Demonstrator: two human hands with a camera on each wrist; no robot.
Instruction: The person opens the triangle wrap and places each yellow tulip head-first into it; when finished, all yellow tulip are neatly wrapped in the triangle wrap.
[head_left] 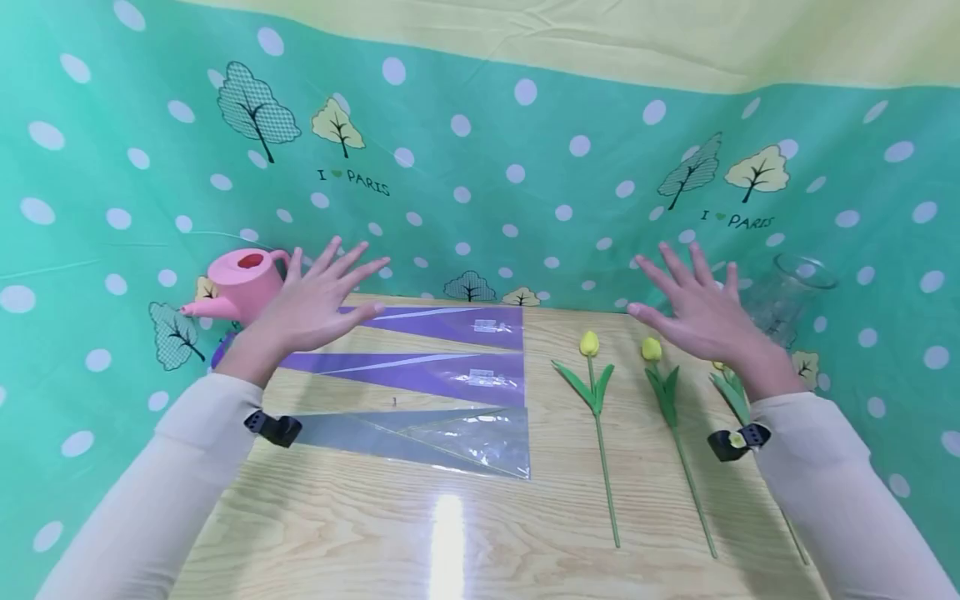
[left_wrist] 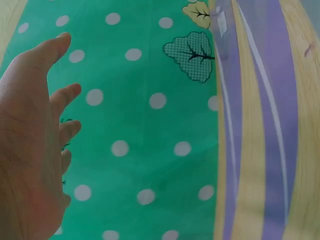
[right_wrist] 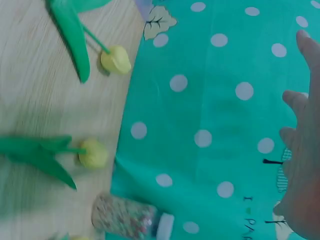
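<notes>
Both hands are raised over the table with fingers spread, and neither holds anything. My left hand (head_left: 311,308) is beside a pink watering can (head_left: 243,287) and partly covers the left ends of two purple plastic wrapping sleeves (head_left: 420,373). A clear grey sleeve (head_left: 450,437) lies nearer me. Over on the right, my right hand (head_left: 705,312) hovers above yellow tulips with green stems. One tulip (head_left: 590,343) lies left of that hand, another (head_left: 651,350) just below its thumb, and a third (head_left: 735,396) is partly hidden by the wrist. A clear glass vase (head_left: 780,292) stands behind the right hand.
In the right wrist view, a jar (right_wrist: 125,217) with a white lid holds small multicoloured bits. Something purple (head_left: 222,350) shows by the left wrist. A green dotted cloth (head_left: 487,225) hangs behind the wooden table (head_left: 345,517) and along its sides.
</notes>
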